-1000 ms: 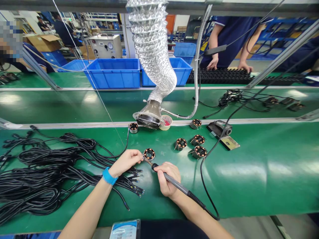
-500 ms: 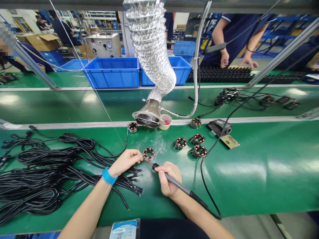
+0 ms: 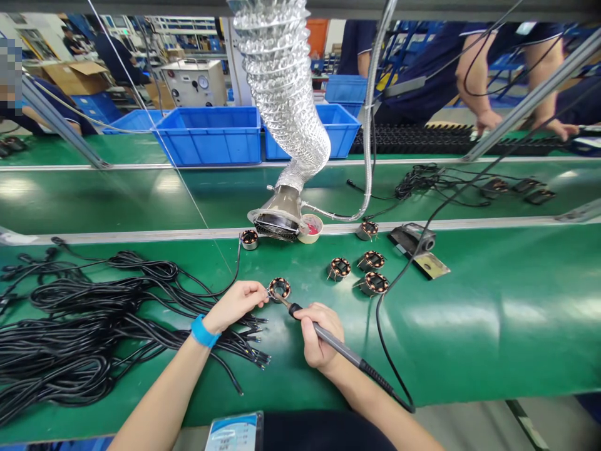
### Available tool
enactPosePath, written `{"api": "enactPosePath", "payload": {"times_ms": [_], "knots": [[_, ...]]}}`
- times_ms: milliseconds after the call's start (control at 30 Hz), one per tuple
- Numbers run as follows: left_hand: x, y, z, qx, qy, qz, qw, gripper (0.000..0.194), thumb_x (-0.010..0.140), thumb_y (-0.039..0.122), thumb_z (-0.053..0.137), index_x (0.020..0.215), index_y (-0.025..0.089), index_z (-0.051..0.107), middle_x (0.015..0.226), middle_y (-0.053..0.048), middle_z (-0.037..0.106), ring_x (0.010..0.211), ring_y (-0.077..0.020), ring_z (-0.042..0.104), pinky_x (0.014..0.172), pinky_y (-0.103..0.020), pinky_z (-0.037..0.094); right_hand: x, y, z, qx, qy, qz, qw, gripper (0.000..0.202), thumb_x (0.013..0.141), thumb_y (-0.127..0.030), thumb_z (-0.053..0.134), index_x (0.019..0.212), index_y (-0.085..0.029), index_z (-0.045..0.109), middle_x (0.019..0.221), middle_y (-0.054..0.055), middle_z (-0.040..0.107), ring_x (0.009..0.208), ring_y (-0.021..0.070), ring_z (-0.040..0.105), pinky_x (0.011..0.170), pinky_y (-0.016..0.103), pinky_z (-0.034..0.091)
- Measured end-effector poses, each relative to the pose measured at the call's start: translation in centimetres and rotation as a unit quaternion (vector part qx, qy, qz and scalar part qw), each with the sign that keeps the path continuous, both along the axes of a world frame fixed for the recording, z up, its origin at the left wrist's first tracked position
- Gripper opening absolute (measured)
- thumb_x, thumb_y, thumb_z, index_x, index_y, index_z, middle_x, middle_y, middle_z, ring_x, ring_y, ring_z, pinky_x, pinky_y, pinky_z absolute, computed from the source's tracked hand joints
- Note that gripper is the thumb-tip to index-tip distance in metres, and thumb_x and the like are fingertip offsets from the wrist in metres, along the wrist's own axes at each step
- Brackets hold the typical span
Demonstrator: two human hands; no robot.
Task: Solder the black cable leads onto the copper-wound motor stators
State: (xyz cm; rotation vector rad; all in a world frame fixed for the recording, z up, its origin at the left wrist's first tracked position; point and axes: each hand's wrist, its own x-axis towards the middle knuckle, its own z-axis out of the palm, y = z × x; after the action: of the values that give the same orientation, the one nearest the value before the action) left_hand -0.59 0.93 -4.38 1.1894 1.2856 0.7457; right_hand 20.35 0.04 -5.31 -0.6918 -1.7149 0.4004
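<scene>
My right hand (image 3: 321, 335) grips a grey soldering iron (image 3: 335, 344) like a pen, its tip at the near edge of a small motor stator (image 3: 280, 289). The stator is a ring with copper coils, lying on the green bench. At the ring's left side, my left hand (image 3: 241, 304) is pinched closed. What its fingertips hold is too small to make out. A thin pale strand (image 3: 188, 191) slants down from above toward this hand. Beside the left wrist lie black cables (image 3: 84, 338) with stripped, coloured wire ends.
A fume extractor hood (image 3: 280, 216) hangs beyond the stator, beside a tape roll (image 3: 310, 228). More stators (image 3: 374, 283) stand to the right, near an iron stand (image 3: 416, 244). Blue bins (image 3: 211, 138) line the back; a co-worker's arms (image 3: 483, 81) reach over the far bench.
The iron's tip has shifted slightly up and right, from the stator's lower left toward its near inner edge. My left hand stays put. The co-worker at the back has moved right.
</scene>
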Motion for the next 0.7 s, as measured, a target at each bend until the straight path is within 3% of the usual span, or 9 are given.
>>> {"api": "enactPosePath", "payload": {"times_ms": [700], "knots": [[-0.06, -0.03, 0.19, -0.002, -0.005, -0.003, 1.0, 0.028, 0.084, 0.038, 0.058, 0.074, 0.012, 0.063, 0.065, 0.001, 0.056, 0.048, -0.0057, 0.028, 0.046, -0.021, 0.017, -0.1, 0.09, -0.37, -0.007, 0.002, 0.004, 1.0, 0.017, 0.084, -0.009, 0.049, 0.089, -0.018, 0.063, 0.066, 0.0, 0.063, 0.054, 0.0142, 0.056, 0.058, 0.031, 0.044]]}}
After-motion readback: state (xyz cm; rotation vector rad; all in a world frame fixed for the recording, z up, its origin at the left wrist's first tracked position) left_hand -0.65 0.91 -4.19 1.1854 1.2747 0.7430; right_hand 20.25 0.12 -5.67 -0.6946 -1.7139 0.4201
